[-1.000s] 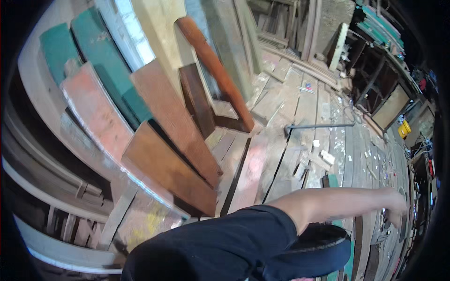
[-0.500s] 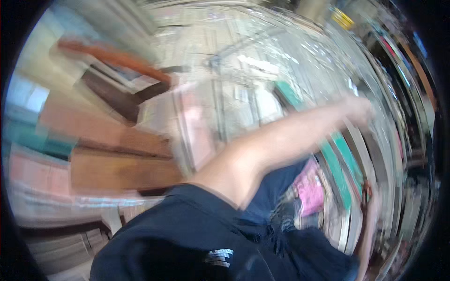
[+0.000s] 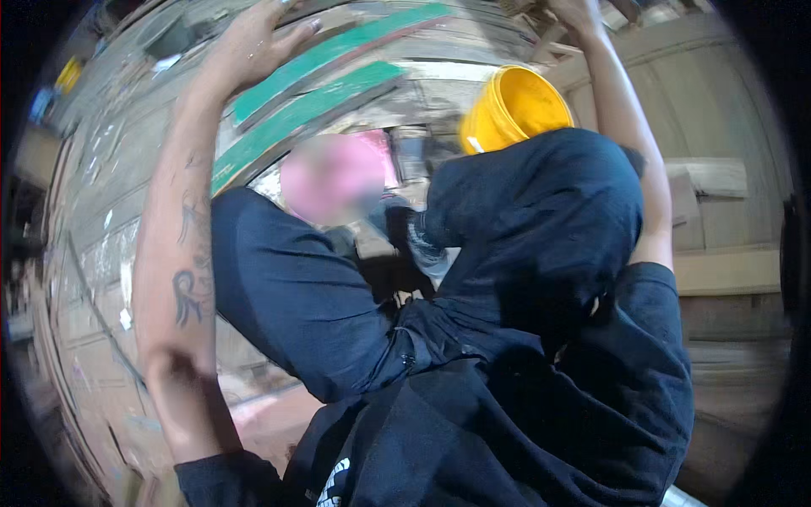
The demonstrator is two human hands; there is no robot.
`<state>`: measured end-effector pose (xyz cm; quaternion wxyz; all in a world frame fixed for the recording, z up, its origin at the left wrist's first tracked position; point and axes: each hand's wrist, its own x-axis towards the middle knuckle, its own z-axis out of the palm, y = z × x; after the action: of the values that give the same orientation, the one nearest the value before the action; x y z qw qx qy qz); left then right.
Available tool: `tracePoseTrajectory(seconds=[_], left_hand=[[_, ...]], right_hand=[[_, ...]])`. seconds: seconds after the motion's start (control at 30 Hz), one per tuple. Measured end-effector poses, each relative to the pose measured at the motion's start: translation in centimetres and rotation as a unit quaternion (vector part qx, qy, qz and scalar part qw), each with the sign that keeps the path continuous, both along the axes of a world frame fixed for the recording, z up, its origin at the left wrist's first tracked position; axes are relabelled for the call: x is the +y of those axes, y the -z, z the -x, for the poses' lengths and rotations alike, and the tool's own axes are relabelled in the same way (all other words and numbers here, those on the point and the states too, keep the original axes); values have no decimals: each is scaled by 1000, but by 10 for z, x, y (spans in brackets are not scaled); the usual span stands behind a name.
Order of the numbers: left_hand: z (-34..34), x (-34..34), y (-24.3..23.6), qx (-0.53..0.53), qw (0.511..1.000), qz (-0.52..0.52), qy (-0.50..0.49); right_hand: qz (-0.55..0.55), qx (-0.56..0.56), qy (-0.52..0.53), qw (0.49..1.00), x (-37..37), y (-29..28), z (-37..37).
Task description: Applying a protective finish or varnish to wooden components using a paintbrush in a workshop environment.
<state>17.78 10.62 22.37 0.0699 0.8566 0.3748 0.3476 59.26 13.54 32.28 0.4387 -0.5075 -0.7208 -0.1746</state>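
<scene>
Both arms stretch forward past my bent, dark-clothed legs. My left hand [image 3: 272, 42] is at the top edge beside two green-painted planks [image 3: 338, 34], its thumb apart and the other fingertips largely out of frame; I see nothing held in it. My right hand [image 3: 576, 15] reaches to the top edge above a yellow bucket [image 3: 530, 101], its fingers cut off. A blurred pink item [image 3: 331, 173] lies between my legs and the planks.
Weathered floorboards [image 3: 106, 296] stretch along the left, with scattered scraps and a small yellow object [image 3: 68, 74] farther off. A large pale wooden panel [image 3: 726, 101] and short board pieces [image 3: 705, 177] lie at the right.
The view has swung sharply away from the stacked boards at the left. The green planks and yellow bucket are now in front, and both my arms reach toward the top edge.
</scene>
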Motion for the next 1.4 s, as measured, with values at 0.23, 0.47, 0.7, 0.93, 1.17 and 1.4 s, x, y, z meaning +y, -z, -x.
tracePoseTrajectory(seconds=[0.23,0.47,0.7,0.93,1.17,1.4], left_hand=[[-82,17,-1,94,988,40,116],[-107,39,32,36,956,205,207],[-109,56,41,126,938,279,160],[-141,22,19,150,941,260,153],[-130,12,8,112,952,235,159],[-97,5,0,117,955,244,121]], right_hand=[[17,64,35,997,-111,-45,-105],[1,351,142,926,-237,-17,-177],[-168,266,438,842,-350,48,-285],[-51,358,486,795,-359,101,-310],[-31,331,449,829,-371,89,-344],[92,375,393,835,-334,96,-306]])
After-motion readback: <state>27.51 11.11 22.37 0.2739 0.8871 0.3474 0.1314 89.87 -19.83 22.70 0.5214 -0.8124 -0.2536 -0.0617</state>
